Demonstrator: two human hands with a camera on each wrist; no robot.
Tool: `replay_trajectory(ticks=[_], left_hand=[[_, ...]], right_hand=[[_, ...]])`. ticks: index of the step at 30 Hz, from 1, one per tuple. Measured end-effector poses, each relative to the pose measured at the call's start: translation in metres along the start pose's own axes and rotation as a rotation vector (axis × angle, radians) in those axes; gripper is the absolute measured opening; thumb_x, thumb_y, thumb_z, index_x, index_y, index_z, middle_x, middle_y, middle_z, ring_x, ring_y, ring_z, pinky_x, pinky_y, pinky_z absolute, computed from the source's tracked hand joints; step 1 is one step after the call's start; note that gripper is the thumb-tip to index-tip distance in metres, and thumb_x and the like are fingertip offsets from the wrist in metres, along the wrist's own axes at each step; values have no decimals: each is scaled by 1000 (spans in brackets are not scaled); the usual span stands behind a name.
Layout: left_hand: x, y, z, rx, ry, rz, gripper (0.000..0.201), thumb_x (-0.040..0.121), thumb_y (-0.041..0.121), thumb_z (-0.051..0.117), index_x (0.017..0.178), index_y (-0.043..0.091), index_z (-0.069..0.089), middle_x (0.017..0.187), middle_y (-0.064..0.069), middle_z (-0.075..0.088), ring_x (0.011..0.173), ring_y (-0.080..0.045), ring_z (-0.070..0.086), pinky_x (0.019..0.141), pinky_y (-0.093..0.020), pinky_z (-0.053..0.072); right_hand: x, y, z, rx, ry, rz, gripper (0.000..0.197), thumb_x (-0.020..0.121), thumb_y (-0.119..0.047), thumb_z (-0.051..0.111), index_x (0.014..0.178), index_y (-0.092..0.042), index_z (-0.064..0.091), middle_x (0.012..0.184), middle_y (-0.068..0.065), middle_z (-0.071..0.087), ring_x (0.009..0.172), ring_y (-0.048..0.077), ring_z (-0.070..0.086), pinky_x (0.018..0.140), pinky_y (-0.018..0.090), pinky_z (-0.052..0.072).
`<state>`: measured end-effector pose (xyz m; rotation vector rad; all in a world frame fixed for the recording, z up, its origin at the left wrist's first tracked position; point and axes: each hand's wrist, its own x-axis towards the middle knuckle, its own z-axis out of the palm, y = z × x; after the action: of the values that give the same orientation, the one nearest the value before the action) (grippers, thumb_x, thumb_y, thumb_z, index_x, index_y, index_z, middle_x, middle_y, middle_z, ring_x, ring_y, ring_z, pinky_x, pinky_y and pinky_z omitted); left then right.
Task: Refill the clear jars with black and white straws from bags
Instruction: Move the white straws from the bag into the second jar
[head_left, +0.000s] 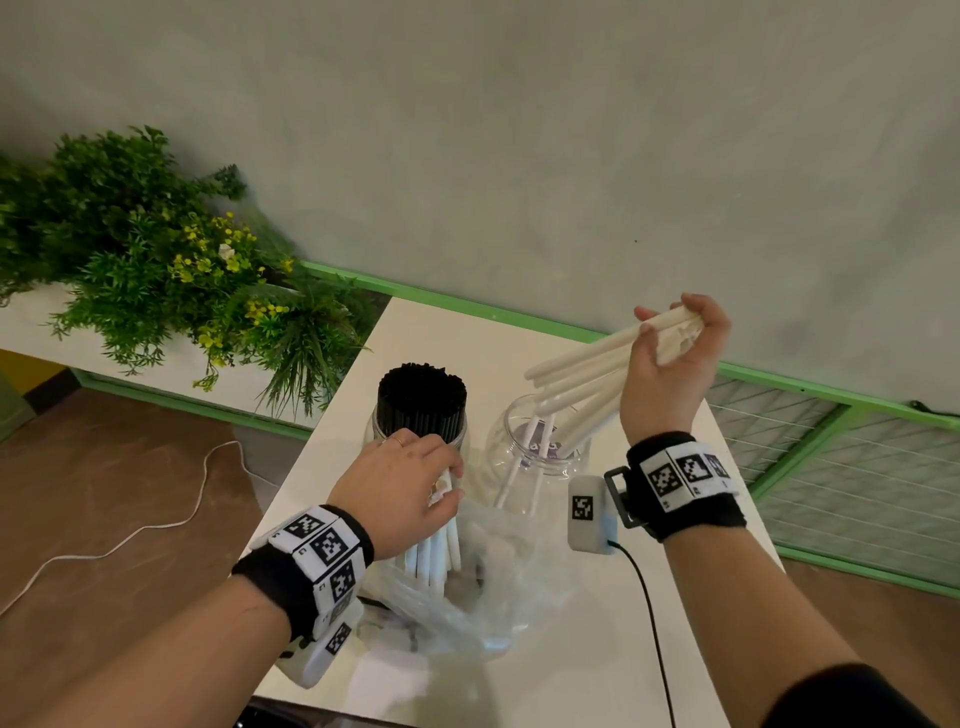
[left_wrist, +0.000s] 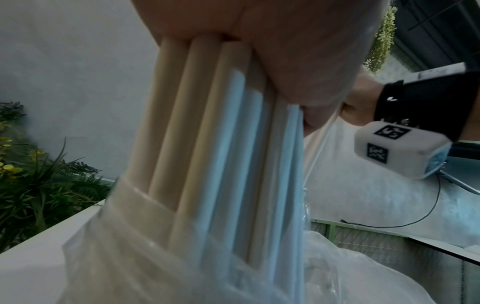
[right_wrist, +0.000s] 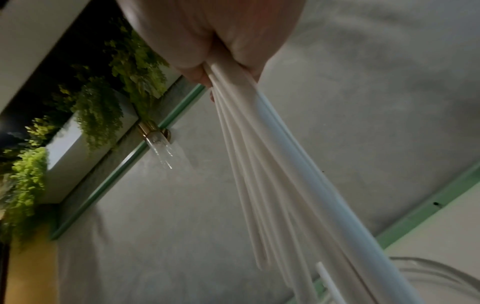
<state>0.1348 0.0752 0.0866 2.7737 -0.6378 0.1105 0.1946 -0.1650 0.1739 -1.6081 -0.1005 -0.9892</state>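
Two clear jars stand on the white table (head_left: 415, 332). The left jar (head_left: 375, 426) is packed with black straws (head_left: 422, 397). The right jar (head_left: 540, 452) holds a few white straws. My right hand (head_left: 670, 338) grips a bunch of white straws (head_left: 576, 374) (right_wrist: 272, 164) tilted over the right jar's mouth, their lower ends fanned out. My left hand (head_left: 415, 483) grips another bundle of white straws (head_left: 436, 551) (left_wrist: 223, 154) that stands in the clear plastic bag (head_left: 467, 587) (left_wrist: 350, 277) near the front edge.
A planter of green plants (head_left: 156, 260) with yellow flowers fills the left side. A green-framed wire mesh panel (head_left: 852, 467) borders the table on the right. A white cord (head_left: 130, 530) lies on the brown floor. A black cable (head_left: 649, 597) hangs from my right wrist device.
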Motion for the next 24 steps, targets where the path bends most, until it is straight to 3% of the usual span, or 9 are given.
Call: replay_trajectory(ticks=[3,8,14,17,19,24], left_hand=[[-1,-1,2,2,18,2,37,83,52,29,101,34,56,99,18,57,92,-11,50,79,-31,43],[0,-2,4,2,46,4,27,86,50,37,99,35,56,100,20,57,92,-10,51,78,-30,43],[1,0,3,-3,58,-12,26,84,49,38,98,35,56,99,20,57,92,-11,52,77,-30,42],[1,0,2,2,45,-19,28,84,49,36,100,35,55,101,19,56,93,-11,50,78,-28,38],[1,1,2,4,54,-20,27,84,48,38,100,35,55,100,19,57,93,-11,51,77,-28,38],[1,0,2,13,54,-23,25,84,47,40,99,34,55,99,17,57,91,-13,52,75,-29,40]], right_hand=[[4,9,3,-4,28,2,42,91,7,45,117,-26,41,123,10,43,101,13,67,95,40,51],[8,25,8,-44,0,-36,41,93,5,45,119,-26,40,126,12,42,100,12,66,87,19,48],[-16,65,17,-144,-142,23,39,92,8,48,122,-15,41,124,12,42,98,-6,59,83,5,42],[-30,85,21,-210,-255,-10,38,91,8,48,124,-9,43,123,7,40,102,-3,58,88,5,40],[-36,99,23,-263,-325,-8,39,90,6,50,125,-11,44,125,3,41,107,7,58,93,14,42],[-38,129,18,-490,-536,20,38,90,-2,56,127,-6,48,127,10,49,114,24,49,96,20,34]])
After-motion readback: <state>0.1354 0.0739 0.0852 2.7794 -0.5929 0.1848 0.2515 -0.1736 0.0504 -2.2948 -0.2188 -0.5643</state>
